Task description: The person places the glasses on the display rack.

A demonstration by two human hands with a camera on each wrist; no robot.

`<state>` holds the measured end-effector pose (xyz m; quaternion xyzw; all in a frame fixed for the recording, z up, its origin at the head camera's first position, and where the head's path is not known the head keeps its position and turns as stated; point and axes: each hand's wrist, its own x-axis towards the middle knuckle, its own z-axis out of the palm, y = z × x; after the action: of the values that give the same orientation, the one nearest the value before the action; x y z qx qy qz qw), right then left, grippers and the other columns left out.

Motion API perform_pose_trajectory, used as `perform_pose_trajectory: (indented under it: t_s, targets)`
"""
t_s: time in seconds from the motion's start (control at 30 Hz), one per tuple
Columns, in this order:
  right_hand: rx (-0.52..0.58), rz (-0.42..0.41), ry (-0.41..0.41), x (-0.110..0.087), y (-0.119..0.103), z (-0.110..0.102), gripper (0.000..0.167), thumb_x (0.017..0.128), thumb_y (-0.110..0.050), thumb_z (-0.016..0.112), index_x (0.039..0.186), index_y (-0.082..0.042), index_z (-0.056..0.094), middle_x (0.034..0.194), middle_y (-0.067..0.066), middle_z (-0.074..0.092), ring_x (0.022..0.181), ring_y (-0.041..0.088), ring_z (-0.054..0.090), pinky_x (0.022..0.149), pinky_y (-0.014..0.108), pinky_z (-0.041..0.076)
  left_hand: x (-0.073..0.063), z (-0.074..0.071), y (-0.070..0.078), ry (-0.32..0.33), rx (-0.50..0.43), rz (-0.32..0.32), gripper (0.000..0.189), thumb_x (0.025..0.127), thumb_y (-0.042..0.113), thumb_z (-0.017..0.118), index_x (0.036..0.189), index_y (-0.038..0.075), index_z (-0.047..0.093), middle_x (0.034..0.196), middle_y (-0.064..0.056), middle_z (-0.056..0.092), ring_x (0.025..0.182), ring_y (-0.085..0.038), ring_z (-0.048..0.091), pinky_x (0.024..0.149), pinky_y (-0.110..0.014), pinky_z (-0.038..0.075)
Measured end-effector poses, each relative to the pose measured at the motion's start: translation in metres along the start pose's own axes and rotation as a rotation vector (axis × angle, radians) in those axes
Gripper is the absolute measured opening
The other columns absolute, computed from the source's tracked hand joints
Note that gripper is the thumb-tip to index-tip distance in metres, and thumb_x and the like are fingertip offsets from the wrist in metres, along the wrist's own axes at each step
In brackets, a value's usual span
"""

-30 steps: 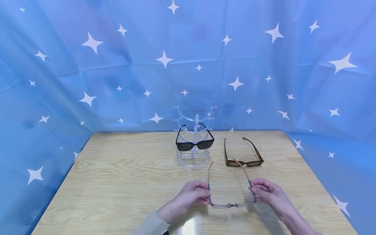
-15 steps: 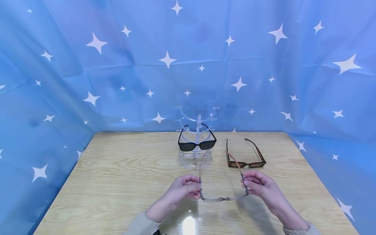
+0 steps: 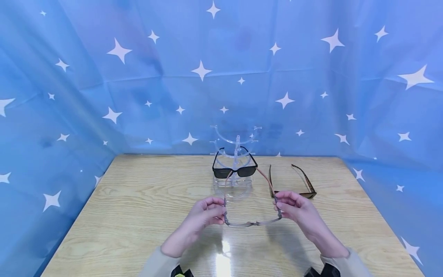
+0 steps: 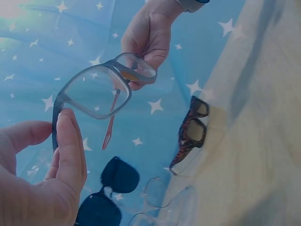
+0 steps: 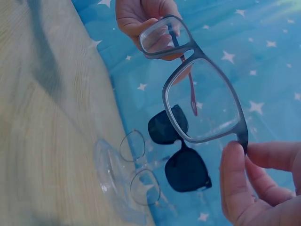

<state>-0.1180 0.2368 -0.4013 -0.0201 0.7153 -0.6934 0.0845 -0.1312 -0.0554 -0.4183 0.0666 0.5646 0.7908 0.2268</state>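
Observation:
Both hands hold up a pair of grey-framed, clear-lens eyeglasses [image 3: 254, 223], temples unfolded and pointing away, with reddish-brown temple ends. My left hand [image 3: 204, 215] pinches the left temple near the hinge between thumb and fingers; my right hand [image 3: 299, 213] pinches the right temple likewise. Beyond the eyeglasses stands a clear plastic display stand [image 3: 237, 143] with curved arms. Black sunglasses [image 3: 223, 173] sit on it, and below them thin wire-rimmed glasses [image 5: 146, 188] rest on a lower tier. In the head view, the eyeglasses' temple ends overlap the stand and the black sunglasses.
Tortoiseshell sunglasses [image 3: 309, 194] lie on the wooden table [image 3: 138, 207] right of the stand, temples unfolded, partly hidden behind my right hand. A blue cloth [image 3: 166, 88] with white stars hangs behind and at both sides of the table.
Both hands have carried the eyeglasses leftward and farther forward, toward the stand, keeping their grip on both temples. The head view has shifted slightly. The glasses on stand and table stay put.

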Motion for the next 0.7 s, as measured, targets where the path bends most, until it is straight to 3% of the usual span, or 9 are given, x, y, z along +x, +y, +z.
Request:
perform_pose_trajectory:
  t_s: [0.43,0.7]
  targets:
    - [-0.006,-0.021,-0.014,0.018,-0.027,0.012,0.022,0.088,-0.005,0.062,0.11,-0.001,0.058,0.092,0.001,0.062,0.086,0.014,0.064,0.072,0.025,0.055,-0.001,-0.008,0.024,0.041,0.005,0.055,0.017,0.084,-0.002,0.06,0.101,-0.004,0.055,0.08,-0.003,0.063,0.067,-0.011,0.06,0.064,-0.02,0.054]
    - [0.092,-0.01,-0.068,0.037,-0.038,0.013,0.016,0.09,-0.001,0.059,0.105,-0.007,0.061,0.091,0.002,0.064,0.084,0.012,0.065,0.071,0.024,0.055,0.007,-0.013,0.036,0.067,0.0,0.063,0.018,0.086,-0.003,0.058,0.102,-0.006,0.054,0.078,-0.002,0.064,0.066,-0.01,0.061,0.063,-0.02,0.054]
